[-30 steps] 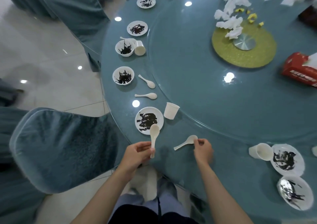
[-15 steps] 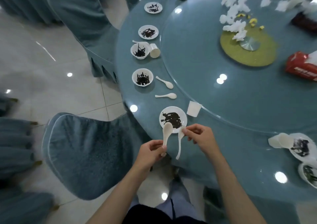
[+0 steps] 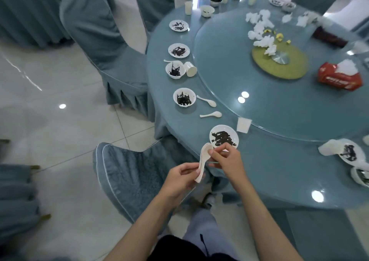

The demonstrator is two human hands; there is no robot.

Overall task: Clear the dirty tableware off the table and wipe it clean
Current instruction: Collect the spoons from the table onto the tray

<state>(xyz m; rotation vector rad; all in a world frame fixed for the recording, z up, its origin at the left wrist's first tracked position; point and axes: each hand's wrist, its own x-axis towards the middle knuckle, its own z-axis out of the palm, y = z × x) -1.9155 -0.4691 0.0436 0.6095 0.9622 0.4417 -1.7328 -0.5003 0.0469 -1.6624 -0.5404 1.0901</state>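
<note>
Two white spoons [image 3: 202, 160] nested together, just below stained plate [image 3: 224, 136], at table [image 3: 279, 170] edge. Left hand [image 3: 179, 177] pinches handle end. Right hand [image 3: 227, 158] pinches bowl end, likely seating one spoon in other. Spoons look light, stiff, slick and chip-prone (ceramic or melamine, cannot tell). Best hold: stacked handles, thumb on top. Beyond plate: cup [image 3: 243, 124], loose spoons [image 3: 211, 114], smeared bowl [image 3: 184, 97].
</note>
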